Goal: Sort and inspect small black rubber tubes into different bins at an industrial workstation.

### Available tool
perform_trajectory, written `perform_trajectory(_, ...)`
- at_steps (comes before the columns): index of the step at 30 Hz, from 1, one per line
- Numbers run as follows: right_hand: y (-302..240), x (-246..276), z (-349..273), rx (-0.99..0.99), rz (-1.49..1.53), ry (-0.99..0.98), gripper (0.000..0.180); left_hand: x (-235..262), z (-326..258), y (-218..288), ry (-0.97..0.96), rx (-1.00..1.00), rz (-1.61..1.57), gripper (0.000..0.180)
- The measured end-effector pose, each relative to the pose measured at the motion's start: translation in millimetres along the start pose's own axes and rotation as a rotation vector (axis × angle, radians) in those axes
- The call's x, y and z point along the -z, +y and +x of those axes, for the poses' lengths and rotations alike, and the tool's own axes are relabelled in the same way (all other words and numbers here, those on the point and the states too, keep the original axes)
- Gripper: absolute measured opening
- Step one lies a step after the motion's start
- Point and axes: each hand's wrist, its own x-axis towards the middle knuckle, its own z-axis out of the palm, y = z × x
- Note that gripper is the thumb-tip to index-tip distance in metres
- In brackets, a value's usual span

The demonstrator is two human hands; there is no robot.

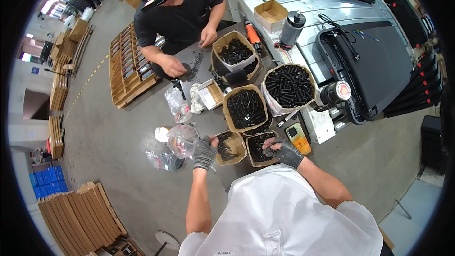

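A dark grey table [246, 173] runs from the near side, where the person in a white shirt stands, to the far end, where a co-worker in black [180, 14] bends over it. Along the right edge of the table sits a big white sack of black cylindrical parts [290, 86], and beside it toward the middle a brown paper bag of black parts [246, 109]; a third brown bag [235, 53] stands at the far end near the co-worker's hands. At the near edge lie two small open cardboard boxes of black screws, the left box [231, 148] and the right box [259, 148], touching each other. Just right of them rests a yellow-cased phone [298, 138]. Off the left edge of the table, the left hand [204, 154], in a grey knit glove, is closed around the neck of a clear plastic bag [182, 141], which hangs beside the left box. The right hand [286, 151], gloved too, hovers at the right rim of the right box with its fingers curled in a pinch; whether it grips a screw I cannot tell.
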Motion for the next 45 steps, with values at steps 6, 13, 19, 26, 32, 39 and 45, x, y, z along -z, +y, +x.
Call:
perform_trajectory(6, -5, -10, 9, -0.037, -0.01, -0.013, 0.027, -72, -39, -38, -0.146, -0.209, 0.517, 0.02)
perform_trajectory(13, 2, -2, 15, -0.105, -0.081, 0.0, 0.025, -81, -22, -30, -0.278, -0.423, 1.049, 0.026)
perform_trajectory(19, 14, 13, 12, -0.041, -0.047, 0.052, 0.027, -91, -5, -31, -0.486, -0.447, 0.989, 0.024)
perform_trajectory(26, 2, 7, -3, 0.015, 0.018, 0.021, 0.031, -72, 0, 13, -0.346, -0.166, 0.619, 0.025)
perform_trajectory(32, -7, -7, -2, -0.098, 0.012, -0.063, 0.033, -55, -24, 2, -0.181, 0.017, -0.267, 0.034)
perform_trajectory(39, -12, -24, -7, -0.02, 0.0, -0.115, 0.039, -53, -58, 37, -0.161, 0.008, -0.505, 0.029)
perform_trajectory(45, -11, -27, -10, 0.061, -0.305, -0.016, 0.033, -67, -73, 65, -0.137, -0.063, -0.434, 0.031)
